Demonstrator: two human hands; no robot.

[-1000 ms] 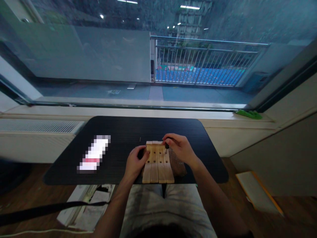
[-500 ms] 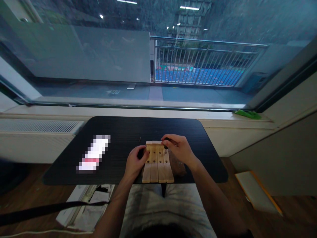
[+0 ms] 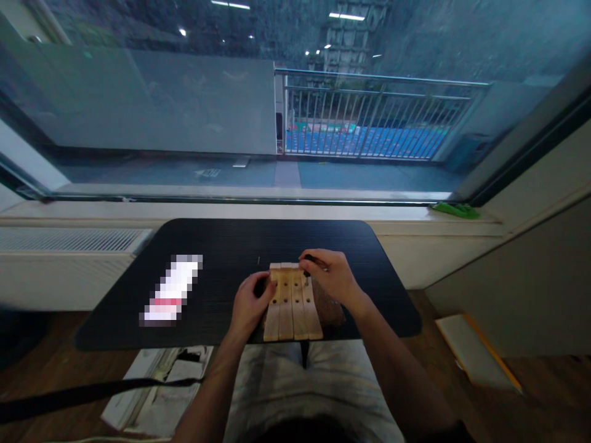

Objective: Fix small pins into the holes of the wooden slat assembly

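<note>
Slats (image 3: pixel 287 317) lie at the desk's (image 3: pixel 231 237) near edge, left hand (image 3: pixel 252 301) at their left, right hand (image 3: pixel 335 274) at their far right corner. Right of them, a bundle (image 3: pixel 329 311); beyond their left, a pin (image 3: pixel 258 260); farther left, a masked item (image 3: pixel 170 292). Behind the desk: sill (image 3: pixel 277 211), then window (image 3: pixel 161 111).

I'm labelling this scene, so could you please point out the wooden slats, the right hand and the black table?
Wooden slats (image 3: pixel 291 293): head view, between the hole rows.
Right hand (image 3: pixel 334 271): head view, back of the hand.
Black table (image 3: pixel 224 246): head view, bare tabletop.
</note>
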